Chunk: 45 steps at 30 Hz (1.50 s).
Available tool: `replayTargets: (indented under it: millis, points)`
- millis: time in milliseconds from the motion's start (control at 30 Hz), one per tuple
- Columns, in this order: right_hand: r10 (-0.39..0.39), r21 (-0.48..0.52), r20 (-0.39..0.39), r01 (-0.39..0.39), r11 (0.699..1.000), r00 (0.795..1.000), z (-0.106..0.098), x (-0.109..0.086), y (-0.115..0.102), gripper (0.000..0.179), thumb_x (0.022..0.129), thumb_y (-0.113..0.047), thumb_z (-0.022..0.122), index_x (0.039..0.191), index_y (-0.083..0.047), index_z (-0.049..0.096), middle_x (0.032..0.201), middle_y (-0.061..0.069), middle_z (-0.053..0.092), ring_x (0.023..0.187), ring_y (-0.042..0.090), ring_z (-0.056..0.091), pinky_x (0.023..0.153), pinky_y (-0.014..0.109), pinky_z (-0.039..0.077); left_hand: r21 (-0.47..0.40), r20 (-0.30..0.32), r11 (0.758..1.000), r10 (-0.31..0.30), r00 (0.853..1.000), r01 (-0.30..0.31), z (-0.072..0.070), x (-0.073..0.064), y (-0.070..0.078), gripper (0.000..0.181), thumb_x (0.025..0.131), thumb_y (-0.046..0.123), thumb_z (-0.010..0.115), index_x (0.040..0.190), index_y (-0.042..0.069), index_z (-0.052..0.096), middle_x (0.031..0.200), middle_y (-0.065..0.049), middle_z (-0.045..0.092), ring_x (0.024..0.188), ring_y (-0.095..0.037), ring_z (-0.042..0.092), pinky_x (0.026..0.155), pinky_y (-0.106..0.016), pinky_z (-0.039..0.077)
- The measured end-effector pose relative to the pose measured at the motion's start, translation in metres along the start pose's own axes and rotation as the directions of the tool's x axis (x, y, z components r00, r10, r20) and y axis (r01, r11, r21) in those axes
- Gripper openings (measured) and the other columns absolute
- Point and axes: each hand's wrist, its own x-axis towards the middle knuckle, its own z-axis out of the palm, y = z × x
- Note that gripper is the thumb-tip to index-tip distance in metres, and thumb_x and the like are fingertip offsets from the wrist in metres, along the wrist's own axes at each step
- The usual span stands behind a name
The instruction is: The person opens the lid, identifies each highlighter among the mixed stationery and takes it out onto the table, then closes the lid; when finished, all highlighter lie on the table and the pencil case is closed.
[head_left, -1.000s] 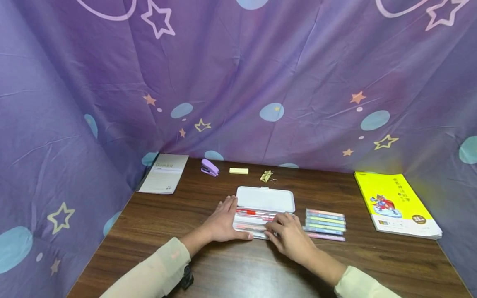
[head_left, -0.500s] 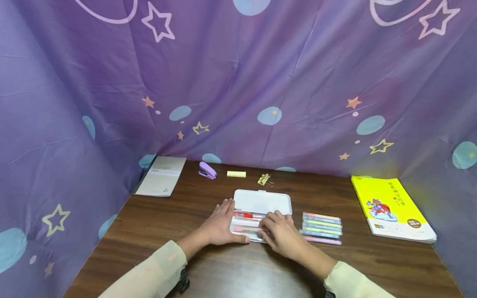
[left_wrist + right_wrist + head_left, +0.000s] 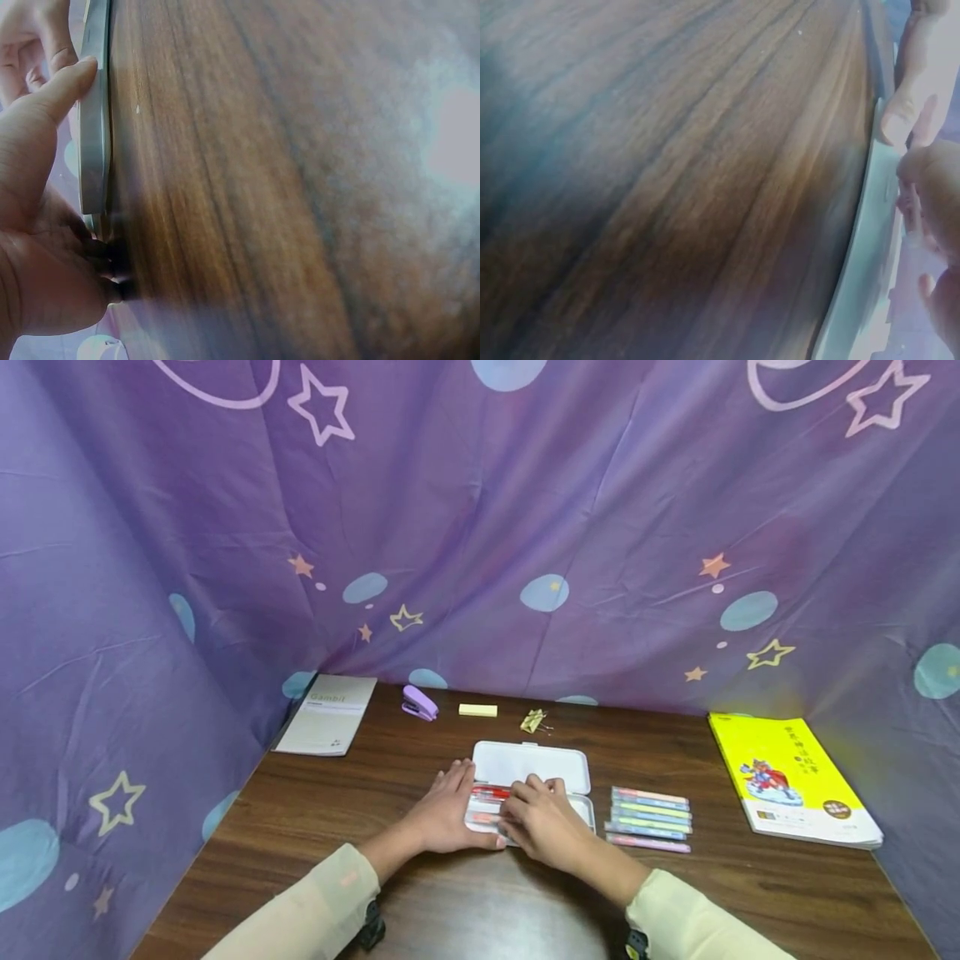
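A white pencil case (image 3: 587, 814) lies with its lid (image 3: 531, 766) folded back. Red pens (image 3: 489, 792) show inside its left part, and nearer me lies a pen with an orange-pink part (image 3: 486, 818). My left hand (image 3: 448, 814) holds the case's left end, its thumb along the near edge; the left wrist view shows that thumb (image 3: 79, 79) on the rim. Over the middle of the case, my right hand (image 3: 547, 827) reaches in with bent fingers. The right wrist view has its fingertips close at the rim (image 3: 862, 240). I cannot tell whether they pinch a pen.
Right of the case lies a row of pastel highlighters (image 3: 651, 810). Behind it are a purple stapler (image 3: 420, 702), a yellow sticky-note pad (image 3: 477, 710) and gold binder clips (image 3: 533, 721). A notebook (image 3: 326, 714) lies far left, a yellow book (image 3: 795, 781) far right.
My right hand has slid left along the case, uncovering its right end and covering more of the red pens. The left hand keeps its place on the case.
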Motion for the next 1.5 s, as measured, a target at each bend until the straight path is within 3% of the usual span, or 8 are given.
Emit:
replayTargets:
  millis: [567,867,1100,1167,1233,1333,1400,1500]
  points:
    - [-0.083,-0.099,-0.126,0.071,0.993,0.988,-0.013,-0.020,0.027,0.024,0.087,-0.030,0.092,0.101,-0.022,0.073,0.101,-0.005,0.064,0.093,0.018,0.055,0.084,0.047,0.046,-0.009,0.000,1.000,-0.009,1.000,0.009,0.000,0.000,-0.001,0.141,0.082,0.077,0.083,0.174,-0.006,0.015,0.183,-0.028,0.016,0.173,-0.042,0.014,0.143,-0.054,0.016]
    - [-0.114,-0.115,-0.166,0.095,0.989,0.980,-0.026,-0.047,0.048,0.028,0.084,-0.023,0.090,0.106,-0.017,0.074,0.100,-0.004,0.064,0.093,0.020,0.056,0.086,0.050,0.045,-0.010,0.003,1.000,-0.005,1.000,0.005,-0.002,0.000,0.000,0.141,0.083,0.075,0.083,0.174,-0.008,0.014,0.183,-0.029,0.015,0.173,-0.043,0.013,0.143,-0.054,0.016]
    - [-0.080,-0.119,-0.131,0.064,0.991,0.988,-0.041,-0.078,0.065,0.032,0.081,-0.020,0.092,0.108,-0.017,0.074,0.102,-0.004,0.067,0.095,0.021,0.057,0.086,0.055,0.047,-0.014,0.009,1.000,-0.003,1.000,0.003,-0.001,0.000,0.001,0.141,0.083,0.076,0.082,0.174,-0.008,0.013,0.183,-0.029,0.014,0.173,-0.044,0.013,0.143,-0.055,0.016]
    - [-0.067,-0.127,-0.116,0.052,0.991,0.991,-0.046,-0.089,0.071,0.028,0.085,-0.022,0.087,0.109,-0.017,0.074,0.105,-0.003,0.069,0.097,0.022,0.058,0.086,0.056,0.049,-0.018,0.009,1.000,0.000,1.000,0.001,-0.001,0.000,0.001,0.141,0.083,0.075,0.083,0.174,-0.008,0.013,0.183,-0.030,0.014,0.173,-0.044,0.013,0.143,-0.055,0.015]
    - [-0.053,-0.137,-0.109,0.038,0.990,0.993,-0.050,-0.099,0.077,0.018,0.100,-0.031,0.077,0.110,-0.017,0.075,0.107,-0.002,0.070,0.098,0.022,0.059,0.086,0.057,0.048,-0.019,0.008,1.000,0.001,1.000,-0.001,-0.001,0.000,0.001,0.141,0.083,0.074,0.083,0.174,-0.008,0.013,0.183,-0.030,0.015,0.173,-0.045,0.013,0.143,-0.056,0.015]
    - [-0.034,-0.146,-0.109,0.018,0.989,0.994,-0.056,-0.114,0.086,0.043,0.117,-0.049,0.047,0.111,-0.018,0.075,0.107,-0.002,0.071,0.097,0.022,0.059,0.084,0.057,0.047,-0.014,0.006,1.000,0.002,1.000,-0.002,-0.001,0.000,0.001,0.140,0.084,0.074,0.083,0.174,-0.007,0.013,0.183,-0.029,0.015,0.173,-0.044,0.013,0.143,-0.056,0.016]
    - [-0.021,-0.145,-0.110,0.004,0.989,0.994,-0.060,-0.124,0.090,0.063,0.118,-0.056,0.025,0.110,-0.018,0.074,0.104,-0.004,0.070,0.095,0.021,0.057,0.084,0.058,0.045,-0.012,0.007,1.000,0.001,1.000,-0.001,-0.001,0.000,0.001,0.140,0.084,0.074,0.083,0.174,-0.007,0.013,0.183,-0.029,0.015,0.173,-0.044,0.013,0.143,-0.055,0.016]
    - [-0.006,-0.145,-0.112,-0.011,0.989,0.994,-0.064,-0.137,0.096,0.068,0.117,-0.057,0.019,0.108,-0.019,0.074,0.102,-0.005,0.069,0.095,0.022,0.056,0.084,0.059,0.044,-0.012,0.011,1.000,-0.001,1.000,0.001,-0.001,0.001,0.001,0.140,0.084,0.075,0.082,0.174,-0.007,0.013,0.183,-0.029,0.014,0.173,-0.044,0.012,0.143,-0.055,0.015]
